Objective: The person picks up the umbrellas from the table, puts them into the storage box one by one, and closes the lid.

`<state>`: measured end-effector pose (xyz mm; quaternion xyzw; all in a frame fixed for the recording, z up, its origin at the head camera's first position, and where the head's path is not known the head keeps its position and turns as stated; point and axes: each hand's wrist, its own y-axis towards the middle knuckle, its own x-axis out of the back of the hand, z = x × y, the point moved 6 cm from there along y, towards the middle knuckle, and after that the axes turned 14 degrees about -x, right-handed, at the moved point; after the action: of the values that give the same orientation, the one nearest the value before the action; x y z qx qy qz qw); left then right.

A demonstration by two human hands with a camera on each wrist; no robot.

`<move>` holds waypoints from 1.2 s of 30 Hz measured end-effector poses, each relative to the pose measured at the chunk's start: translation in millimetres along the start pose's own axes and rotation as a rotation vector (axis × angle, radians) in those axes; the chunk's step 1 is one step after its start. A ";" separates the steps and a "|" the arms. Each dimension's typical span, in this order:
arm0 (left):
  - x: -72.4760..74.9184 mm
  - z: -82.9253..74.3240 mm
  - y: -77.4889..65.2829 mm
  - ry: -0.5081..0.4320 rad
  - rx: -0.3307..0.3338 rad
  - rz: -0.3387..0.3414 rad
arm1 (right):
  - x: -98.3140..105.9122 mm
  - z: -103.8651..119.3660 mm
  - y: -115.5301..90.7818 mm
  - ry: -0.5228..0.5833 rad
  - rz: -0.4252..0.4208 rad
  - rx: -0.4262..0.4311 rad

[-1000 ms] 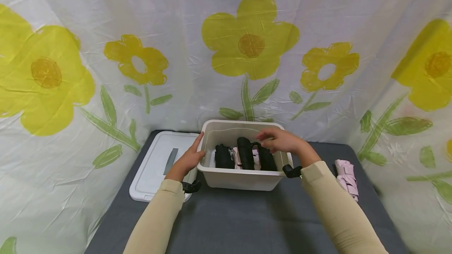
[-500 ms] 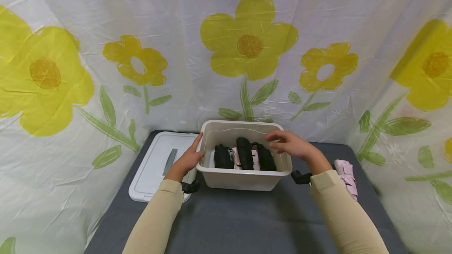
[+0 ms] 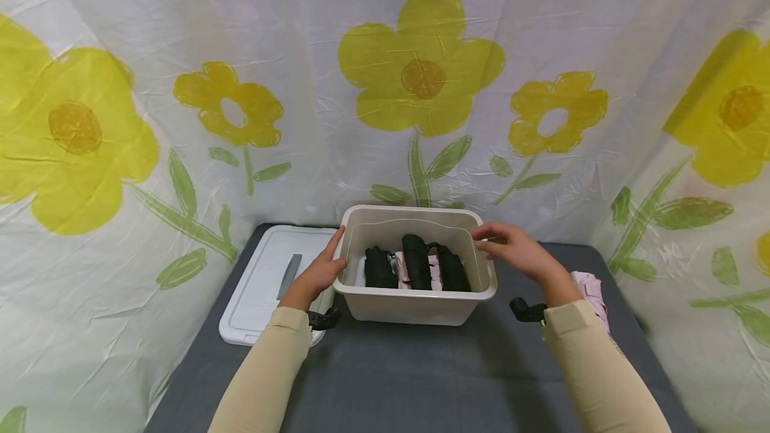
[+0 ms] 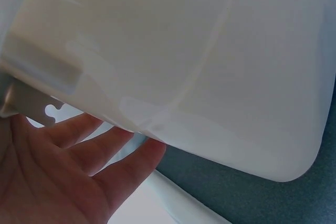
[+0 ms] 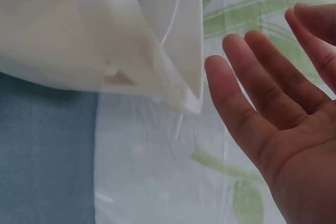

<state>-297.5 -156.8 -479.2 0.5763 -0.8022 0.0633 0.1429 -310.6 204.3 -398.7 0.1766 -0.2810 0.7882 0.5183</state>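
Observation:
A cream plastic storage bin [image 3: 415,306] stands uncovered at the back of the table. In it lie three black rolled bundles [image 3: 418,262], side by side, with pink folded fabric [image 3: 434,272] showing between them. My left hand [image 3: 315,278] rests against the bin's left end, index finger stretched along the rim. The left wrist view shows the fingertips [image 4: 155,148] touching the outer wall, mostly straight. My right hand [image 3: 511,249] hovers at the right rim with relaxed fingers and holds nothing. From the right wrist, its fingertips [image 5: 215,66] appear just beside the bin's corner.
The white lid [image 3: 259,299] with a grey handle lies flat left of the bin, partly under my left forearm. A pink folded bundle [image 3: 592,293] lies at the right, partly hidden by my right sleeve. A flowered curtain [image 3: 385,152] hangs behind the dark grey table [image 3: 409,379].
My right hand has moved right, from over the black bundles inside the bin to its right rim. The left hand and the bin have stayed put.

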 end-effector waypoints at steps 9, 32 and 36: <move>1.0 27.0 9.1 0.014 0.006 0.006 | 11.6 -17.7 -4.8 0.016 -0.075 0.004; 0.3 31.0 11.5 -0.023 0.002 0.036 | 34.6 -86.0 -23.7 -0.141 -0.315 -0.196; 0.6 32.8 12.9 -0.033 -0.006 0.035 | 37.4 -93.5 -26.1 -0.160 -0.339 -0.227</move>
<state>-314.9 -161.9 -509.4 0.5628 -0.8145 0.0539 0.1299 -300.4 297.7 -443.5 0.2237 -0.3744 0.6367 0.6360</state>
